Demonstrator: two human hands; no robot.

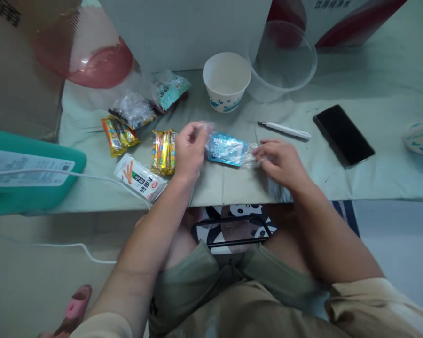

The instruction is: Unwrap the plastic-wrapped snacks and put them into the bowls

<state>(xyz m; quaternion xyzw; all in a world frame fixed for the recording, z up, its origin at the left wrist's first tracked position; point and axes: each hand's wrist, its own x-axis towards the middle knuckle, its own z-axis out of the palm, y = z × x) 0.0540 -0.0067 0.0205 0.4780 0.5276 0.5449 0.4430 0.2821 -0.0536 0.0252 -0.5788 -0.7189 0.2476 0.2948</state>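
A small blue packet point(226, 149) lies in crinkled clear plastic wrap point(249, 157) over the table's front part. My left hand point(192, 148) is closed, pinching the wrap at the packet's left end. At the other end my right hand point(280, 162) grips the wrap between thumb and fingers. Under the right hand sits a shiny clear piece point(279, 191), partly hidden, whose kind I cannot make out. Beside my left hand are yellow snack packs point(164, 151) and a white snack packet point(140, 177) with Chinese print.
Behind stand a white paper cup point(227, 80) and a clear plastic tub point(285, 65). A white pen point(285, 130) and a black phone point(343, 136) lie to the right. At left are a green jug point(31, 188), a white cable point(102, 176) and more snack packs point(119, 135).
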